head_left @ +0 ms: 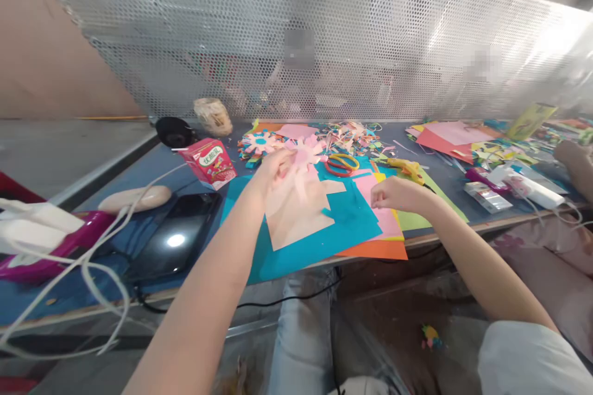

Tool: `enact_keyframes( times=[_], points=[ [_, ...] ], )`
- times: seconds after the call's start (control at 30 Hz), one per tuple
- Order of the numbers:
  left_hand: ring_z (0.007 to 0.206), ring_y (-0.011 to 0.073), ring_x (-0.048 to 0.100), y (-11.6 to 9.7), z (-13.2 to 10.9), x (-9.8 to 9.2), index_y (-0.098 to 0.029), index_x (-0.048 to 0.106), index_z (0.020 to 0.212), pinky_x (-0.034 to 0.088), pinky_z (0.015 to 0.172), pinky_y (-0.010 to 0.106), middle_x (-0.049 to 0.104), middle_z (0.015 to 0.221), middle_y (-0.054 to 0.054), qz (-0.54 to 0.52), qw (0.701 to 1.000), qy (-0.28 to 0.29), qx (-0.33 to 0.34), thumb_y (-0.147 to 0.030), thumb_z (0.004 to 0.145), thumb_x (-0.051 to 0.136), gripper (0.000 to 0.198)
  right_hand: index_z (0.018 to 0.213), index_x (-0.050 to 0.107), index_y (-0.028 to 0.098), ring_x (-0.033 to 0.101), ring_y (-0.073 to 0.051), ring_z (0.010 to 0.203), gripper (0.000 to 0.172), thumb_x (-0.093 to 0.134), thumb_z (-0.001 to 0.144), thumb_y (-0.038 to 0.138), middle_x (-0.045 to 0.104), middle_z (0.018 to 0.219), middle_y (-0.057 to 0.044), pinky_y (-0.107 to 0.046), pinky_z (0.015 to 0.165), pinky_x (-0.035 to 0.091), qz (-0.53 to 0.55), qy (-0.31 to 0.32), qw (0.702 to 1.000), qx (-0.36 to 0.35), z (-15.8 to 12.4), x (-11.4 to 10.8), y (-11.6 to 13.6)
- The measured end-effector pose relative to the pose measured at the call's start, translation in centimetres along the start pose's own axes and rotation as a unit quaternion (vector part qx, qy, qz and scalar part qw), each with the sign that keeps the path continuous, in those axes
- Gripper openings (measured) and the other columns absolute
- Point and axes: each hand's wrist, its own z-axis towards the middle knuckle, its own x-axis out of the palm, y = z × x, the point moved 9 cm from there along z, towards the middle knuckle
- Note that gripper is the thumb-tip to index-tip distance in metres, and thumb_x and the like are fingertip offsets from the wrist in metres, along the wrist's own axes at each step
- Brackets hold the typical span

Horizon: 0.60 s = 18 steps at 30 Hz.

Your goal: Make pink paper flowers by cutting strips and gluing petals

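My left hand (274, 168) is closed in a pinch on a pale pink paper flower (307, 150) with strip-like petals, held above the paper sheets. Under it lies a light pink sheet (296, 222) with a cut, notched right edge, on top of a blue sheet (254, 262). My right hand (399, 194) is over a stack of pink paper (368, 188), its fingers curled together; whatever they may hold is too small to make out. Scissors with red and yellow handles (341, 165) lie just beyond the blue sheet. A yellow tool (407, 170) rests behind my right hand.
Paper scraps (354, 137) and a white-and-blue paper flower (260, 142) lie along the perforated metal screen (222, 43). Left are a red drink carton (210, 163), a black phone (183, 228) and white cables (92, 259). A co-worker's arm (577, 163) reaches in at the far right.
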Motion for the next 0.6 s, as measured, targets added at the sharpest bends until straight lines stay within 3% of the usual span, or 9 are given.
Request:
enact_keyframes(
  times=[0.1,0.2,0.27,0.33,0.4,0.47,0.5,0.53,0.6],
  points=[
    [0.025,0.0008,0.022,0.6,0.3,-0.8,-0.018,0.034,0.049,0.021,0.028,0.013,0.028,0.031,-0.011,0.038,0.998,0.016,-0.045,-0.011,0.068,0.056,0.03,0.062,0.059,0.016,0.057,-0.013,0.064,0.031,0.046,0.086,0.033,0.067,0.072,-0.005,-0.023,0.058,0.036,-0.002,0.034,0.999,-0.009,-0.3,1.1,1.1],
    [0.026,0.0035,0.028,1.5,0.2,-0.9,-0.019,0.034,0.045,0.027,0.029,0.016,0.03,0.031,-0.008,0.067,0.993,0.053,-0.08,-0.013,0.067,0.06,0.035,0.09,0.061,0.016,0.059,-0.014,0.076,0.022,0.04,0.083,0.013,0.067,0.092,-0.006,-0.022,0.062,0.037,-0.017,-0.002,1.0,-0.003,-0.5,1.1,1.3],
    [0.025,0.0062,0.03,2.0,0.0,-1.2,-0.019,0.039,0.046,0.031,0.031,0.019,0.031,0.03,-0.008,0.1,0.987,0.071,-0.1,-0.015,0.064,0.064,0.031,0.106,0.056,0.019,0.06,-0.014,0.081,0.035,0.038,0.078,0.005,0.066,0.099,-0.005,-0.022,0.064,0.038,-0.02,-0.041,0.999,0.014,-0.6,0.8,0.7],
    [0.024,0.008,0.03,2.4,-0.2,-1.8,-0.019,0.047,0.051,0.031,0.031,0.021,0.032,0.029,-0.008,0.179,0.975,0.073,-0.11,-0.015,0.06,0.068,0.023,0.102,0.058,0.02,0.06,-0.017,0.083,0.029,0.04,0.08,0.012,0.066,0.097,-0.006,-0.024,0.065,0.04,-0.04,-0.08,0.993,0.071,-0.6,0.3,-1.0],
    [0.027,0.0102,0.035,1.8,-0.2,-2.8,-0.019,0.051,0.055,0.032,0.034,0.022,0.036,0.031,-0.007,0.307,0.947,0.047,-0.08,-0.014,0.054,0.071,0.021,0.093,0.06,0.019,0.061,-0.022,0.085,0.022,0.042,0.085,0.027,0.066,0.095,-0.009,-0.028,0.065,0.041,-0.076,-0.146,0.971,0.173,-0.9,-1.0,-3.9],
    [0.038,0.0161,0.049,0.0,-0.3,-3.6,-0.019,0.052,0.057,0.039,0.042,0.025,0.045,0.038,-0.003,0.463,0.886,-0.016,-0.008,-0.014,0.05,0.073,0.023,0.098,0.06,0.015,0.059,-0.027,0.091,0.033,0.04,0.086,0.039,0.064,0.099,-0.015,-0.034,0.068,0.044,-0.101,-0.234,0.923,0.289,-1.9,-2.7,-7.2],
    [0.047,0.0209,0.056,-1.0,-0.6,-3.6,-0.019,0.054,0.059,0.043,0.047,0.028,0.051,0.045,0.001,0.54,0.839,-0.054,0.029,-0.015,0.05,0.073,0.022,0.103,0.058,0.011,0.057,-0.03,0.096,0.04,0.04,0.086,0.042,0.061,0.103,-0.019,-0.037,0.07,0.044,-0.115,-0.273,0.894,0.337,-2.4,-3.3,-8.7],
    [0.059,0.0268,0.061,-1.9,-0.9,-3.5,-0.018,0.057,0.065,0.046,0.054,0.033,0.059,0.055,0.006,0.61,0.786,-0.089,0.057,-0.018,0.051,0.073,0.022,0.108,0.056,0.006,0.055,-0.034,0.101,0.05,0.043,0.084,0.048,0.058,0.107,-0.023,-0.04,0.073,0.044,-0.118,-0.294,0.865,0.39,-2.8,-3.6,-10.3],
    [0.083,0.0381,0.062,-3.0,-1.6,-2.5,-0.014,0.061,0.083,0.048,0.066,0.044,0.065,0.082,0.019,0.71,0.686,-0.127,0.092,-0.026,0.058,0.07,0.029,0.113,0.054,0.003,0.053,-0.036,0.103,0.065,0.045,0.08,0.057,0.056,0.111,-0.026,-0.044,0.076,0.044,-0.064,-0.274,0.834,0.474,-3.1,-2.7,-13.3]
  ],
)
